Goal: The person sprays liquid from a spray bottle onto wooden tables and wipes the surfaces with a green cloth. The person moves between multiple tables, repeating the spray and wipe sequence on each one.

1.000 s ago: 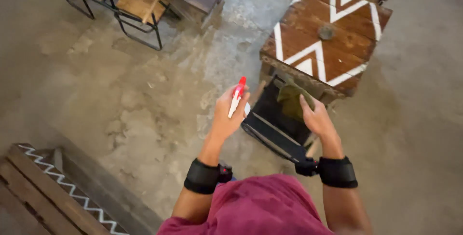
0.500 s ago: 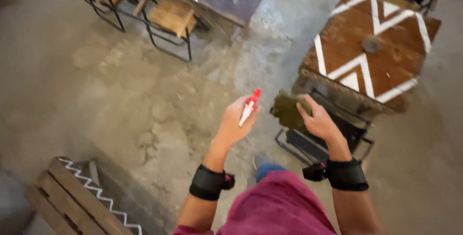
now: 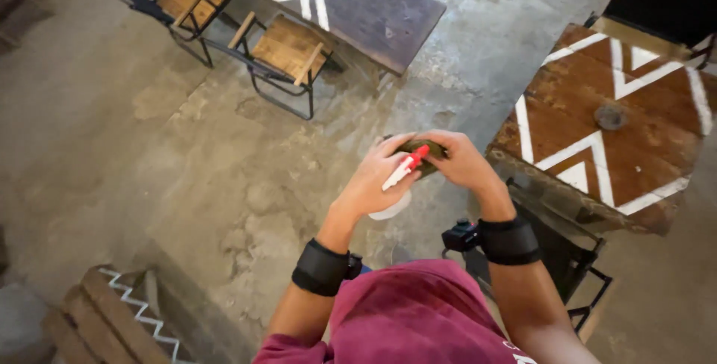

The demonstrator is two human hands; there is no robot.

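My left hand (image 3: 371, 185) holds a white spray bottle (image 3: 391, 208) with a red and white trigger head pointing up to the right. My right hand (image 3: 461, 161) is closed on a dark green cloth (image 3: 426, 168). Both hands meet in front of my chest over the concrete floor, and the fingers of the left hand also touch the cloth. Most of the cloth is hidden between the hands. Each wrist wears a black band. A red shirt fills the bottom of the view.
A brown table with white zigzag lines (image 3: 642, 162) stands to the right, with a dark metal chair (image 3: 567, 267) tucked at its near edge. A dark patterned table (image 3: 381, 13) and two wooden seats (image 3: 287, 49) are at the top. A wooden bench (image 3: 112, 312) lies bottom left.
My hands, apart before, have come together, so the bottle and the cloth now meet. The view has shifted; the brown table sits further right.
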